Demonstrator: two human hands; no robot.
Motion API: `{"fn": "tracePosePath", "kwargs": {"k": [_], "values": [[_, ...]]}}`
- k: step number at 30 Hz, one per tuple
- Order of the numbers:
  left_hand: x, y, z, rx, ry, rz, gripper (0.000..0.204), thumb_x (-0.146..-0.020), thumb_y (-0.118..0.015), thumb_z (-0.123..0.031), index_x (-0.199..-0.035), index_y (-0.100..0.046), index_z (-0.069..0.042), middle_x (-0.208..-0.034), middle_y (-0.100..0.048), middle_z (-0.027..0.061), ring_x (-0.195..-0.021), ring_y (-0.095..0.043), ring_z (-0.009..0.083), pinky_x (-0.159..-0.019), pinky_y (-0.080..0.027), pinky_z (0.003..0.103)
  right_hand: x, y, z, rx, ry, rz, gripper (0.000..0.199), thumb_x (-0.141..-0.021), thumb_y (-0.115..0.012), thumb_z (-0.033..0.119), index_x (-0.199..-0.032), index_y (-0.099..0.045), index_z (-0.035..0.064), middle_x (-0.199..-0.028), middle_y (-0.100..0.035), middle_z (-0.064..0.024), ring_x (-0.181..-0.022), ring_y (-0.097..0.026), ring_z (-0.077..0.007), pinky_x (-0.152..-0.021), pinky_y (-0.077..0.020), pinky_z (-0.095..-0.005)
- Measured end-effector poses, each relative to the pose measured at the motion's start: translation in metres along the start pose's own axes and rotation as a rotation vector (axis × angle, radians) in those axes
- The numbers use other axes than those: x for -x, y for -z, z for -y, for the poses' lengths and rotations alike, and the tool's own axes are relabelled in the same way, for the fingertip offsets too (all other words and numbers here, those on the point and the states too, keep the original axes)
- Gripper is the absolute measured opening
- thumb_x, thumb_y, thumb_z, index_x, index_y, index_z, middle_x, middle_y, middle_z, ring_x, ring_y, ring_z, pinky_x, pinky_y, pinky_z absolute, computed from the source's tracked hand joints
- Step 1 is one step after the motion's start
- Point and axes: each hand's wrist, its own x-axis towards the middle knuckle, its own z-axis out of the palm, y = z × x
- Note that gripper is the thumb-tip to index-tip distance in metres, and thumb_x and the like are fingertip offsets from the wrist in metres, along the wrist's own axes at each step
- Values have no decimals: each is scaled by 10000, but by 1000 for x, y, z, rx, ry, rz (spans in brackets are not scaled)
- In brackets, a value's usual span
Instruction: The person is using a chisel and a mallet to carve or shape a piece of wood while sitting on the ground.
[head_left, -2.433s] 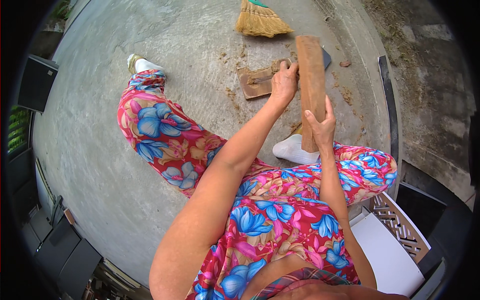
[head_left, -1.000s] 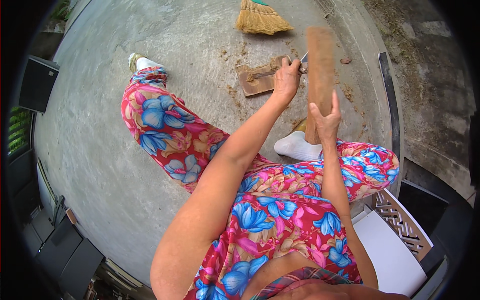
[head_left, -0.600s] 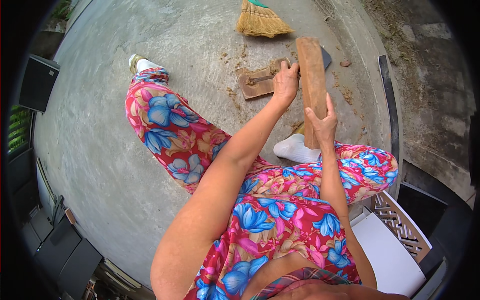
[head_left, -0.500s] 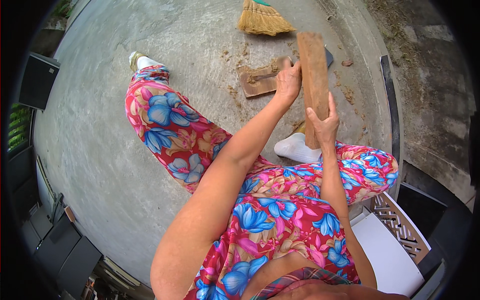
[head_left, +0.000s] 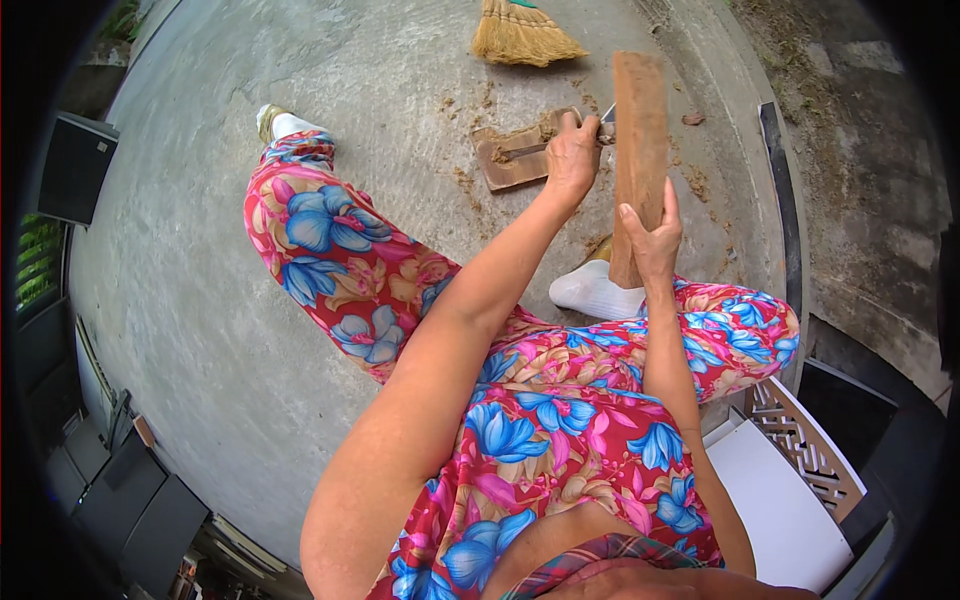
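My right hand (head_left: 655,243) grips the lower part of a long brown wooden block (head_left: 640,150), which is held lengthwise away from me above my white-socked foot (head_left: 597,292). Close by the block's upper left side, my left hand (head_left: 573,160) is closed on a tool with a flat metal blade (head_left: 607,128); most of the blade is hidden behind the block, so its exact kind does not show. Beneath and left of that hand, a slotted wooden board (head_left: 517,172) lies on the concrete with brown crumbly clumps on it.
A straw broom (head_left: 527,38) lies beyond the board. Brown crumbs (head_left: 697,184) are scattered over the concrete floor (head_left: 200,270). A dark strip (head_left: 785,200) edges the floor at right. A white panel with a latticed side (head_left: 800,455) is at lower right, a black box (head_left: 75,165) at far left.
The wooden block has shifted slightly right and turned more upright in the picture. The blade, which showed right of the block, now shows only at its left side.
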Motion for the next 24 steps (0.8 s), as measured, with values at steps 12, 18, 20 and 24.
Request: {"fn": "tracePosePath", "kwargs": {"k": [12,18,20,24], "values": [[7,-1,-22,32,-69,-2,145,-855,-610,-94,-998,-601,-110,-951,-531,205,-722,-646,416,-629,-536,506,-2,4,5,-71,140,-78,820,-794,-753,254,-1429,-375,-100,-1263,-591,-221,-1132,-605,-254,-953,-486,-360],[1,1,-11,27,-29,-30,218,-815,-643,-75,-1020,-586,-117,-961,-526,205,-737,-641,423,-648,-531,514,2,5,5,-62,132,-68,824,-794,-750,264,-1430,-373,-100,-1262,-589,-218,-1124,-607,-256,-951,-488,-359],[0,0,-5,21,-25,-35,221,-812,-650,-79,-1020,-583,-119,-963,-527,205,-741,-640,425,-651,-531,515,3,3,6,-41,135,-57,828,-794,-750,267,-1431,-370,-100,-1263,-588,-217,-1122,-608,-255,-950,-488,-359],[-1,2,-2,20,-33,-32,217,-818,-653,-89,-1019,-575,-120,-972,-528,207,-737,-638,429,-654,-531,516,3,3,4,-42,168,-78,830,-791,-752,268,-1435,-371,-92,-1257,-593,-216,-1110,-616,-259,-944,-493,-364]]}}
